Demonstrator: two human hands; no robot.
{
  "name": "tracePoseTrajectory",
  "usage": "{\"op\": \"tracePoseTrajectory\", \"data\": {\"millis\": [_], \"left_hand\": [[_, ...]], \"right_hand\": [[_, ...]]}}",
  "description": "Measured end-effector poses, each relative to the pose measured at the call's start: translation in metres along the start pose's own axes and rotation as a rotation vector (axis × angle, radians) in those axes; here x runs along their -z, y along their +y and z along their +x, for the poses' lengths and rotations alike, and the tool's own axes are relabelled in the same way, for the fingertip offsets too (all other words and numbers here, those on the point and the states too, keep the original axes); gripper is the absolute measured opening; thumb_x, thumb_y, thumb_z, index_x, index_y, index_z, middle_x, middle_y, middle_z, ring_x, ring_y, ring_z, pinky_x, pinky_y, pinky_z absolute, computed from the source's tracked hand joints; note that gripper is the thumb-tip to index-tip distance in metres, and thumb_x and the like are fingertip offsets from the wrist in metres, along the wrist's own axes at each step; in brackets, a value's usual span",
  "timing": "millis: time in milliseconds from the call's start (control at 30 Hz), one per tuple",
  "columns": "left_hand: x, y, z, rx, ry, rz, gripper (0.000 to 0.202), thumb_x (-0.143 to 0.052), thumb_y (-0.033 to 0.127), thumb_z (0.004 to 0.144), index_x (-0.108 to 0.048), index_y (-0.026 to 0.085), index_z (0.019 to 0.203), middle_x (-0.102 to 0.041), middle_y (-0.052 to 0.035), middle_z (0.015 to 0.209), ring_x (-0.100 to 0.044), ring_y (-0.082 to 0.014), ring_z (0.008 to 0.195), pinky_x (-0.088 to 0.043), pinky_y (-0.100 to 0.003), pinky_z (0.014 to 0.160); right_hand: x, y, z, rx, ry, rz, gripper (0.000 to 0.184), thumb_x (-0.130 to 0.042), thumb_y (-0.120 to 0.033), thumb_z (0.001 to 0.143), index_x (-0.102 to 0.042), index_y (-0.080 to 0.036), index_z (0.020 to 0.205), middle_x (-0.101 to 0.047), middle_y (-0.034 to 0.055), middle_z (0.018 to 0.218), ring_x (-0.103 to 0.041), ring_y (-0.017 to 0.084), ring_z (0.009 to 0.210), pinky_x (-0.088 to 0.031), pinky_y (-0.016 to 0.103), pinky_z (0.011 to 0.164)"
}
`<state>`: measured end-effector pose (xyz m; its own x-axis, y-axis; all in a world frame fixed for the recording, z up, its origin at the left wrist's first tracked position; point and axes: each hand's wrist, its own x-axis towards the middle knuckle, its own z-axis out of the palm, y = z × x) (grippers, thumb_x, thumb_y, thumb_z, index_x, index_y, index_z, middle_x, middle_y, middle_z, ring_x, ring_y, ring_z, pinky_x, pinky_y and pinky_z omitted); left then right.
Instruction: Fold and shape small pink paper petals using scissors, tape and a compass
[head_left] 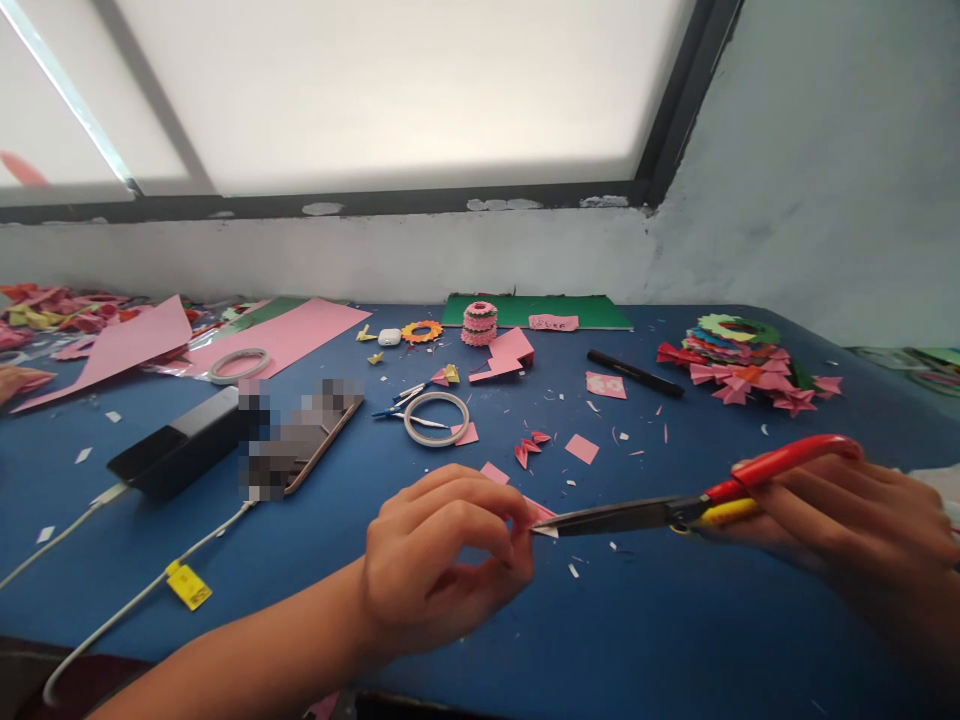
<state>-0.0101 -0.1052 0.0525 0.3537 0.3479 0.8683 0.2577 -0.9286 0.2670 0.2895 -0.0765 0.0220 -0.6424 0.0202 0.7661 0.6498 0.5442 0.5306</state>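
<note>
Between the pinched fingertips of my left hand [454, 560] is a small piece of pink paper [541, 512] with a whitish corner. My right hand [832, 525] grips the red and yellow handles of a pair of scissors [622, 516]. The blades point left, look nearly closed, and their tips touch the paper by my left fingertips. Just beyond my hands lie small pink paper squares [582, 449], little folded pink pieces [532, 448] and a roll of tape [436, 419].
A phone [319, 440] and a black device [184, 445] with white cables lie at left. Farther back are pink sheets [300, 330], a ringed pink paper stack [479, 324], a black pen [634, 373] and colourful paper shapes [750, 365]. Another person's hand [21, 382] shows at the left edge.
</note>
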Motion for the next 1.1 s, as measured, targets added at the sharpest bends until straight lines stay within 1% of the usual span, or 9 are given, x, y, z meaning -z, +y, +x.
{"op": "tracePoseTrajectory", "data": {"millis": [133,300,400,600,733,800,900,1067,1100], "left_hand": [[0.001,0.000,0.000,-0.006,-0.020,0.011,0.024,-0.066,-0.002,0.066,-0.050,0.016,0.068,-0.071,-0.0069,0.069,-0.065,-0.0136,0.058,-0.057,-0.024,0.053],[0.001,0.000,0.000,-0.002,-0.022,0.004,0.024,-0.066,-0.003,0.066,-0.049,0.015,0.066,-0.071,-0.0080,0.068,-0.066,-0.0137,0.058,-0.057,-0.024,0.053],[0.001,0.000,0.001,-0.001,-0.028,0.013,0.025,-0.066,-0.003,0.066,-0.049,0.015,0.066,-0.072,-0.0084,0.068,-0.066,-0.0139,0.058,-0.058,-0.024,0.053],[0.002,0.002,0.001,0.000,-0.025,0.026,0.024,-0.065,-0.002,0.067,-0.049,0.016,0.066,-0.072,-0.0077,0.068,-0.066,-0.0138,0.057,-0.058,-0.024,0.052],[0.001,0.002,0.001,-0.007,-0.013,0.013,0.026,-0.065,-0.004,0.065,-0.048,0.015,0.064,-0.072,-0.0090,0.066,-0.066,-0.0136,0.056,-0.057,-0.023,0.052],[0.001,0.001,0.002,-0.014,-0.006,0.016,0.027,-0.066,-0.006,0.064,-0.048,0.014,0.063,-0.072,-0.0098,0.065,-0.066,-0.0138,0.056,-0.057,-0.023,0.052],[0.002,0.001,0.002,-0.039,-0.033,0.037,0.027,-0.067,-0.007,0.062,-0.049,0.013,0.063,-0.072,-0.0107,0.067,-0.066,-0.0141,0.057,-0.057,-0.023,0.054],[0.003,0.001,0.003,-0.086,-0.037,0.096,0.028,-0.070,-0.005,0.061,-0.049,0.014,0.064,-0.073,-0.0097,0.069,-0.067,-0.0141,0.059,-0.058,-0.022,0.056],[0.003,0.001,0.003,-0.087,-0.039,0.104,0.028,-0.069,-0.005,0.062,-0.049,0.014,0.064,-0.073,-0.0094,0.069,-0.067,-0.0138,0.058,-0.058,-0.022,0.056]], "right_hand": [[0.000,-0.001,0.004,-0.002,-0.006,0.031,0.020,-0.071,-0.025,0.075,-0.050,-0.023,0.074,-0.062,-0.0093,0.047,-0.053,0.008,0.039,-0.040,0.021,0.042],[0.002,-0.001,0.012,0.023,-0.025,0.009,0.018,-0.065,-0.023,0.080,-0.048,-0.022,0.074,-0.060,-0.0081,0.041,-0.053,0.009,0.036,-0.039,0.021,0.040],[0.003,-0.001,0.011,0.032,-0.018,-0.004,0.019,-0.067,-0.019,0.078,-0.048,-0.021,0.074,-0.061,-0.0076,0.043,-0.053,0.009,0.036,-0.039,0.021,0.039],[0.004,-0.002,0.006,0.001,-0.038,0.003,0.018,-0.068,-0.025,0.078,-0.050,-0.023,0.075,-0.063,-0.0083,0.047,-0.053,0.009,0.037,-0.041,0.022,0.041],[0.004,-0.003,0.004,-0.022,-0.040,0.031,0.017,-0.067,-0.028,0.079,-0.050,-0.024,0.075,-0.063,-0.0088,0.048,-0.053,0.008,0.038,-0.040,0.021,0.042],[0.003,-0.003,0.004,-0.022,-0.026,0.032,0.017,-0.067,-0.026,0.078,-0.051,-0.024,0.074,-0.062,-0.0091,0.048,-0.053,0.009,0.040,-0.039,0.021,0.041],[0.003,-0.002,0.005,0.000,-0.030,-0.007,0.019,-0.069,-0.021,0.076,-0.050,-0.023,0.074,-0.060,-0.0095,0.046,-0.052,0.008,0.040,-0.038,0.021,0.040],[0.005,-0.004,0.009,0.044,-0.036,0.003,0.018,-0.066,-0.024,0.079,-0.049,-0.022,0.074,-0.058,-0.0091,0.041,-0.050,0.007,0.036,-0.036,0.019,0.038],[0.005,-0.005,0.007,0.010,-0.036,0.010,0.018,-0.067,-0.024,0.078,-0.050,-0.023,0.074,-0.058,-0.0101,0.042,-0.050,0.007,0.037,-0.036,0.019,0.039]]}}
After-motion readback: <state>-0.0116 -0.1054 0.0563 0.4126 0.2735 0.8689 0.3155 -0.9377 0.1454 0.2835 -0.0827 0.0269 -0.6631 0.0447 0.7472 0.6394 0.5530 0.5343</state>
